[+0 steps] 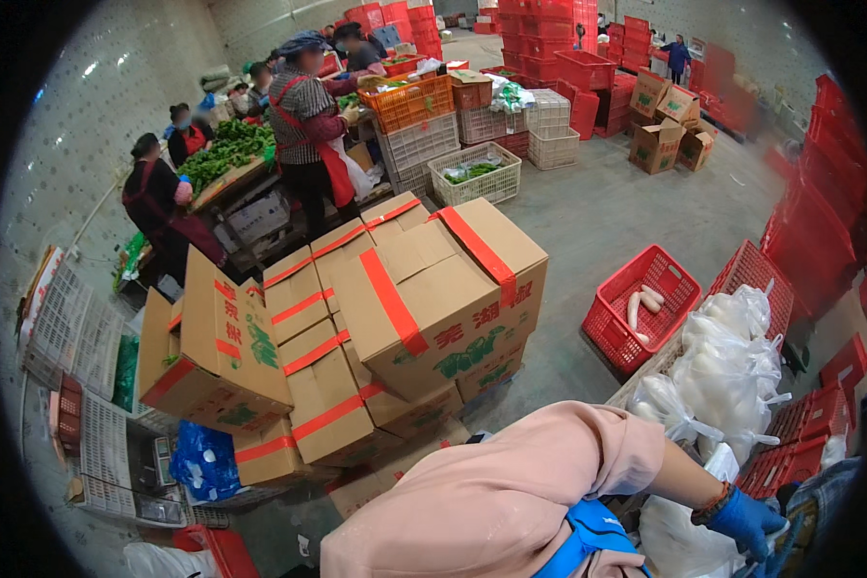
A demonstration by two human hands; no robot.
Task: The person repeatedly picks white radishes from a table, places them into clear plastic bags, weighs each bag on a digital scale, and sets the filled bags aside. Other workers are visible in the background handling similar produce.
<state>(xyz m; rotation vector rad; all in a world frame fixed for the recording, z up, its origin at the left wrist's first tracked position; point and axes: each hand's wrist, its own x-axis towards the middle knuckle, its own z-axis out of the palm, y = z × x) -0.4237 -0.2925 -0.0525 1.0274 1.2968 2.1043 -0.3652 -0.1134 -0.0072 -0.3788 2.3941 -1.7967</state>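
Note:
My left hand (748,522), in a blue glove, reaches down at the lower right, out of a rolled pink sleeve. Its curled fingers are against a small white thing (777,533); whether they grip it is unclear. Just left of the hand is a white plastic bag (683,538). Beyond my forearm, knotted clear bags of white radishes (726,368) are piled up. A plaid sleeve (831,495) shows at the right rim, close to my hand. I cannot make out my right hand.
Taped cardboard cartons (433,282) are stacked before me, one carton (217,339) tilted open. A red crate (643,307) holds several white radishes. Co-workers stand at a table of leafy greens (235,155). Red crates (813,209) rise at the right.

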